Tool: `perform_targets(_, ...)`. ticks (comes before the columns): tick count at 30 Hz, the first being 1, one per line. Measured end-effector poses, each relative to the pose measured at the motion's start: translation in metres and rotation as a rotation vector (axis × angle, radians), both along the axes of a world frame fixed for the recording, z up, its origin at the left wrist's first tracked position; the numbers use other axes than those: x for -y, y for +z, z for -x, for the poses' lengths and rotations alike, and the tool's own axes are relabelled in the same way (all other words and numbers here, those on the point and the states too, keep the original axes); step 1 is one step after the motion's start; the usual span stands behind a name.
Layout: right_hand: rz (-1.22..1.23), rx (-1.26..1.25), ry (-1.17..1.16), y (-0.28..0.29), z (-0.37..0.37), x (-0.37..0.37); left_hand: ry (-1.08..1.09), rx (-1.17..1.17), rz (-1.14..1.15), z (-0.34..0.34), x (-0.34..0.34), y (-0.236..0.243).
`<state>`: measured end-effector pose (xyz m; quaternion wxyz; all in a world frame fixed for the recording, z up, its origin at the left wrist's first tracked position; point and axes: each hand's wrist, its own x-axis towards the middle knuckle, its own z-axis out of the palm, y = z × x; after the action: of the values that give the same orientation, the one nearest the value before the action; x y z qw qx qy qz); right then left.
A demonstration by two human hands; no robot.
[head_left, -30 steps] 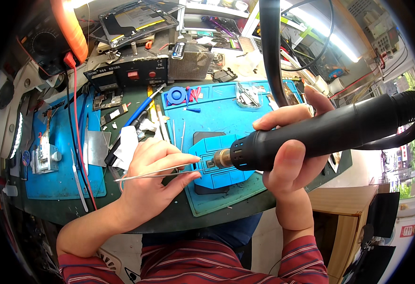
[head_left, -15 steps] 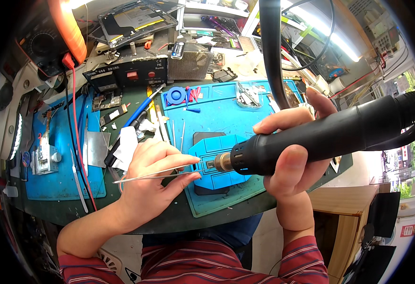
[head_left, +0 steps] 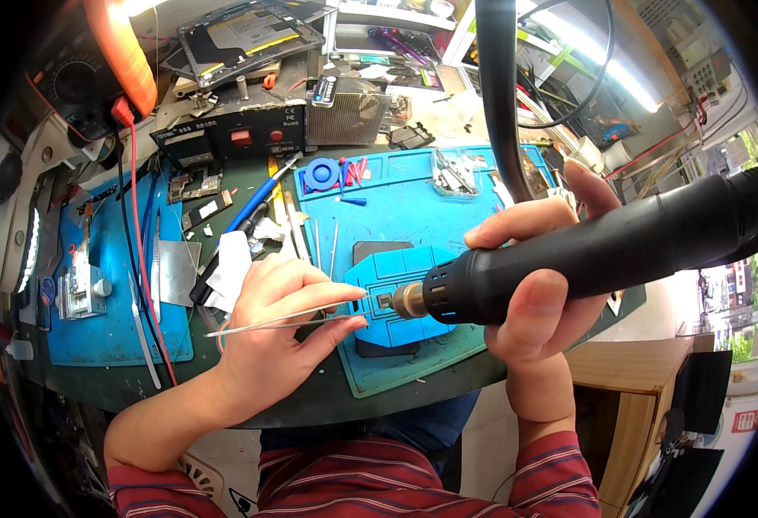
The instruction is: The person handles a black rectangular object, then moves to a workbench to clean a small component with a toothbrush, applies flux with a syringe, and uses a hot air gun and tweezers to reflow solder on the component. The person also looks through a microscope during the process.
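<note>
Thumb and fingers of my left hand [head_left: 279, 306] pinch a pair of metal tweezers [head_left: 253, 326], whose tips reach over the left part of a blue octagonal silicone pad [head_left: 431, 328]. On that pad, just right of the tips, lies a small dark chip-like part [head_left: 385, 300]; its details are too small to make out. My right hand [head_left: 539, 315] is wrapped round a black hot air gun [head_left: 621, 237]. Its brass-coloured nozzle [head_left: 410, 300] points left, right beside the small part. Under the octagonal pad shows a black block [head_left: 374, 250], resting on a larger blue work mat [head_left: 413, 203].
A black power unit [head_left: 241, 136] stands behind the mat, next to a finned metal block [head_left: 344, 119]. A small clear box of parts [head_left: 455, 173] sits at the mat's back. To the left are a second blue mat [head_left: 120, 332], a blue pen-like tool [head_left: 262, 194] and cables.
The hot air gun in my right hand has shifted very slightly, its body a little lower. My left hand and the tweezers have stayed almost still.
</note>
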<state>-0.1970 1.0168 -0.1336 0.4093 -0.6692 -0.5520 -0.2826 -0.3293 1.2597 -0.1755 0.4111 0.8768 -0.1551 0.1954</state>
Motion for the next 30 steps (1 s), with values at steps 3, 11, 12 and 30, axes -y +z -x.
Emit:
perform_targets(3, 0.046, -0.050, 0.092, 0.004, 0.000, 0.005, 0.002, 0.002, -0.003, 0.000, 0.000, 0.000)
perform_targets(11, -0.008, -0.008, -0.049, 0.001, 0.001, -0.004, 0.006, 0.002, 0.008, 0.000, 0.001, -0.002)
perform_targets(12, -0.003, -0.010, -0.053, 0.001, 0.001, -0.004, 0.006, 0.003, 0.008, 0.000, 0.000, -0.001)
perform_targets(30, 0.034, 0.007, -0.081, 0.001, 0.000, 0.002, 0.004, 0.007, 0.012, -0.001, 0.001, -0.001)
